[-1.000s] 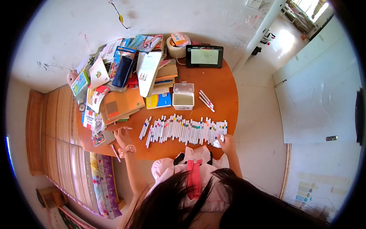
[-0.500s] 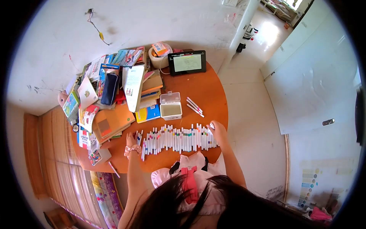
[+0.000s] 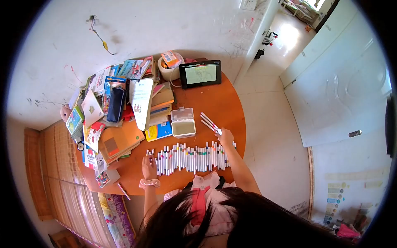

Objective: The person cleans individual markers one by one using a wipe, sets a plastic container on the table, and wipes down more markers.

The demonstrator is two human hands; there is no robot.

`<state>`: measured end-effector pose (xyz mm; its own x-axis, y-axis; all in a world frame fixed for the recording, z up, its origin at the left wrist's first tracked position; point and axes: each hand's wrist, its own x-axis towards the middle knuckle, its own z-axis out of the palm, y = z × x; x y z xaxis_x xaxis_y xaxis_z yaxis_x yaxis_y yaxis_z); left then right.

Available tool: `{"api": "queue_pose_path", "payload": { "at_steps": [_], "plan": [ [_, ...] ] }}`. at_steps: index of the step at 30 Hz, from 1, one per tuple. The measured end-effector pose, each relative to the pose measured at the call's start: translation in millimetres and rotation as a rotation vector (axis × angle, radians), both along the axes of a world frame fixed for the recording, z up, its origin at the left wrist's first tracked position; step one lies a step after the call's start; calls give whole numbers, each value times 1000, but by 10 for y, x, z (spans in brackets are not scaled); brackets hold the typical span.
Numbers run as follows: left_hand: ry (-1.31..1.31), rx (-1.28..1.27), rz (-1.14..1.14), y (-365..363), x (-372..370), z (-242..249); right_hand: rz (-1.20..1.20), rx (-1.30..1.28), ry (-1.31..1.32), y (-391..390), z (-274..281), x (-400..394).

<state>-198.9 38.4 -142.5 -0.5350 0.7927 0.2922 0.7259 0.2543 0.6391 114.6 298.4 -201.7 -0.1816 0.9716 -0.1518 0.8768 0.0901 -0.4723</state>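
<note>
While your right hand [image 3: 226, 137] pinches one small white bit [image 3: 219, 132] near the table's [image 3: 231, 99] right edge, its fingers touch or almost touch the top pens [image 3: 209, 121]. There look to be three of those. The long row of pens [image 3: 192, 159] runs along the near edge, too packed to count for sure. Your left hand [image 3: 149, 167] is partly curled at the row's left end, by a few side pens [image 3: 150, 153]. It hides their lower parts, so you can't tell their number or if it grips one. One open box [image 3: 183, 127] sits past the row. One lone pen [image 3: 123, 191] crosses the near left edge.
</note>
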Motion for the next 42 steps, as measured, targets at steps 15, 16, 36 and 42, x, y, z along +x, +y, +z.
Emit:
{"api": "queue_pose_path", "payload": {
  "at_steps": [15, 16, 36, 42],
  "plan": [
    [-19, 67, -263, 447, 1047, 1071, 216, 296, 163, -753, 1602, 376],
    [-19, 70, -267, 486, 1128, 1248, 308, 316, 148, -839, 1708, 411],
    [-515, -70, -554, 416, 1652, 1566, 216, -242, 1263, -1181, 1972, 290],
    [-635, 33, -513, 401, 1673, 1490, 202, -458, 1259, -1341, 2130, 126]
  ]
}}
